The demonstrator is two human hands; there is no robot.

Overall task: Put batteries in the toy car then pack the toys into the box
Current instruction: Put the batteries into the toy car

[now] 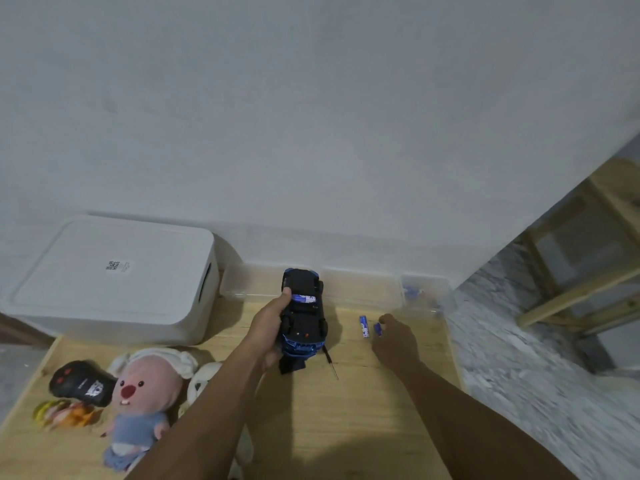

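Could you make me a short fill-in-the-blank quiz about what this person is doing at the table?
1. The left hand holds the toy car turned ____ side up.
2. The right hand reaches for loose blue ____ lying on the table.
3. The white box has its lid ____.
4. The plush toy lies on the person's ____ side of the table.

Missing words: under; batteries; on; left

Both arms stretched out, lower centre of frame.
Left hand (268, 327) is curled in a grip, thumb up top; right hand (394, 337), lower right of centre, reaches palm-down, fingers bent low at their tips.
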